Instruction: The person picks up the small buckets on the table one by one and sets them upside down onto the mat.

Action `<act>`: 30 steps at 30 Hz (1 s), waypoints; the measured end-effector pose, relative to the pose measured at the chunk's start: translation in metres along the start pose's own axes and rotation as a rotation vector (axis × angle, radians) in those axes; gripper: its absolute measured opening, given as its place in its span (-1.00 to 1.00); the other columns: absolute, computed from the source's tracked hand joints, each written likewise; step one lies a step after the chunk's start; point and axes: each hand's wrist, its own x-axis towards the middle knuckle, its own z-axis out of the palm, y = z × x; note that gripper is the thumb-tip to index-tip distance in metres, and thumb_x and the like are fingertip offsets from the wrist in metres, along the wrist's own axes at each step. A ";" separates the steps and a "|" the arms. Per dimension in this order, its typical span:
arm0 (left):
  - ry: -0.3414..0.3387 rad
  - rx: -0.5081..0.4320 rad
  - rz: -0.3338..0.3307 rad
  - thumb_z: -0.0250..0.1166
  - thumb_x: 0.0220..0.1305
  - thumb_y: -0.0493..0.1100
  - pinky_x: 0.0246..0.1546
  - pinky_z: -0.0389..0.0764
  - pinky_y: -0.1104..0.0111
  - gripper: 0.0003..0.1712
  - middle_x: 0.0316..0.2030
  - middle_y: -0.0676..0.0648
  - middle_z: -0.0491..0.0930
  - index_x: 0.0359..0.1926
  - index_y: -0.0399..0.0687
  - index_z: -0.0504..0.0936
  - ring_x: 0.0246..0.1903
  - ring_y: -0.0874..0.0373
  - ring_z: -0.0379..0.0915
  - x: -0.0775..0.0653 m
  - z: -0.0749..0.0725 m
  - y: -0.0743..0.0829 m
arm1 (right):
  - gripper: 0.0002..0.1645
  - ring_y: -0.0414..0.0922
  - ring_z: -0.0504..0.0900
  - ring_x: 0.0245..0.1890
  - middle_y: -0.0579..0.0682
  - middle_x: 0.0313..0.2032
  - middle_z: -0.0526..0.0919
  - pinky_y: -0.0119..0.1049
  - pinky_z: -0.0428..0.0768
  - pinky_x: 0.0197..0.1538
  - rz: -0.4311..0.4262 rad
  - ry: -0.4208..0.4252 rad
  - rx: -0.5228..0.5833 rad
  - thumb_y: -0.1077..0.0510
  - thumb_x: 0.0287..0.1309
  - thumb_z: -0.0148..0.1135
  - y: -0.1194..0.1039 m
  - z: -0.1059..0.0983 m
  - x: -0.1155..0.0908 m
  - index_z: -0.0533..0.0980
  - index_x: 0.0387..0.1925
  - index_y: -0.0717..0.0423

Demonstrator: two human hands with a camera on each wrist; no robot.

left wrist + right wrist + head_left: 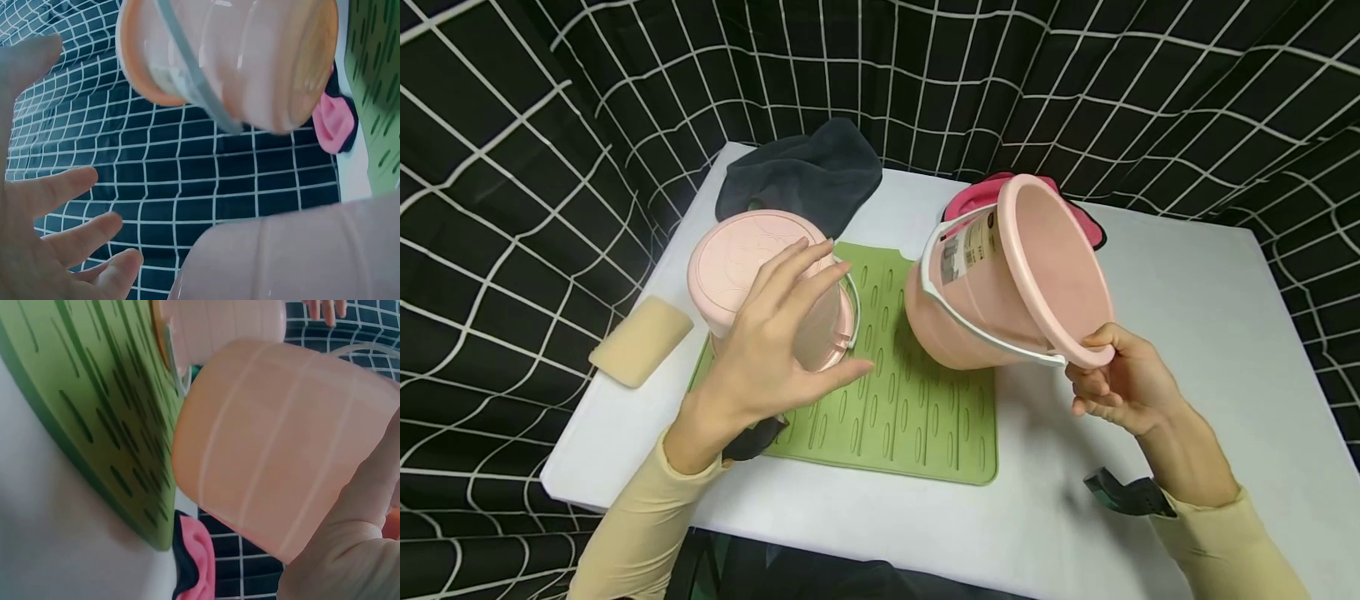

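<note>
My right hand (1123, 379) grips the rim of a pink bucket (970, 312), thumb over the edge and fingers below. This bucket tilts above the mat, its mouth facing right and its white handle (981, 333) hanging along the side. A second pink bucket (737, 258) stands upside down on the green mat (887, 417), base up, partly hidden by my left hand (767, 342). That hand hovers over it with fingers spread and holds nothing. In the left wrist view, the fingers (81, 240) are apart from both buckets.
A dark grey cloth (805, 175) lies behind the overturned bucket. The beige sponge-like block (642, 342) is at the table's left edge. Behind the tilted bucket, a pink item with black trim (973, 198) is partly hidden. Black curtains with white grid lines (887, 75) surround the white table (1210, 333).
</note>
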 end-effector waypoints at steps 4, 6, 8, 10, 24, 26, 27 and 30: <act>-0.002 -0.045 0.007 0.45 0.13 0.39 0.46 0.36 -0.09 -0.02 0.50 -0.32 0.31 0.33 -0.23 0.52 0.45 -0.24 0.31 0.001 0.009 0.003 | -0.45 -0.06 -0.04 -0.73 0.15 -0.63 0.01 -0.01 0.74 0.08 -0.018 -0.038 0.009 0.24 0.53 -0.40 0.003 0.005 0.005 0.54 -0.08 0.49; -0.004 -0.058 0.013 0.45 0.14 0.39 0.46 0.36 -0.10 0.01 0.52 -0.34 0.28 0.35 -0.26 0.50 0.45 -0.25 0.31 0.002 0.014 0.005 | -0.45 -0.06 -0.04 -0.73 0.14 -0.64 -0.01 -0.01 0.74 0.08 -0.022 -0.052 0.010 0.24 0.53 -0.40 0.004 0.008 0.007 0.54 -0.08 0.48; -0.006 -0.069 0.015 0.44 0.13 0.40 0.47 0.36 -0.10 0.05 0.53 -0.35 0.26 0.37 -0.29 0.46 0.46 -0.25 0.30 0.002 0.020 0.007 | -0.45 -0.07 -0.03 -0.74 0.13 -0.65 -0.01 -0.03 0.75 0.07 -0.027 -0.066 -0.003 0.24 0.52 -0.41 0.005 0.009 0.009 0.54 -0.09 0.45; -0.012 -0.078 0.010 0.46 0.12 0.40 0.49 0.34 -0.10 0.10 0.54 -0.35 0.24 0.42 -0.30 0.41 0.49 -0.25 0.28 0.003 0.025 0.009 | -0.46 -0.08 -0.03 -0.75 0.13 -0.65 0.00 -0.03 0.75 0.07 -0.030 -0.083 -0.004 0.24 0.52 -0.40 0.006 0.010 0.011 0.54 -0.08 0.43; -0.179 -0.263 -0.263 0.66 -0.17 0.16 0.62 0.11 -0.05 0.59 0.69 -0.08 -0.23 0.68 -0.05 -0.22 0.69 0.04 -0.26 0.000 0.049 0.015 | -0.48 -0.13 -0.01 -0.87 0.08 -0.69 0.05 -0.04 0.77 0.05 -0.080 -0.231 0.017 0.23 0.47 -0.39 0.015 0.014 0.022 0.53 -0.04 0.37; -0.201 -0.307 -0.303 0.69 -0.21 0.10 0.59 0.20 -0.01 0.64 0.70 -0.03 -0.30 0.68 0.01 -0.27 0.69 0.06 -0.29 -0.001 0.051 0.016 | -0.44 -0.14 -0.02 -0.89 0.07 -0.72 0.05 -0.05 0.77 0.06 -0.085 -0.259 0.021 0.20 0.52 -0.42 0.016 0.015 0.024 0.55 -0.02 0.36; -0.206 -0.338 -0.319 0.71 -0.20 0.11 0.57 0.25 0.01 0.66 0.70 -0.01 -0.32 0.68 0.03 -0.29 0.69 0.06 -0.29 -0.001 0.052 0.016 | -0.42 -0.14 -0.02 -0.91 0.07 -0.73 0.05 -0.06 0.77 0.06 -0.086 -0.270 0.023 0.17 0.55 -0.44 0.017 0.015 0.025 0.55 -0.01 0.36; -0.212 -0.445 -0.361 0.63 -0.16 0.39 0.54 0.31 0.04 0.67 0.69 0.05 -0.39 0.68 0.12 -0.34 0.69 0.05 -0.28 -0.002 0.056 0.015 | -0.36 -0.15 -0.02 -0.93 0.05 -0.76 0.04 -0.08 0.77 0.06 -0.089 -0.293 0.027 0.09 0.61 -0.47 0.019 0.016 0.028 0.55 0.02 0.35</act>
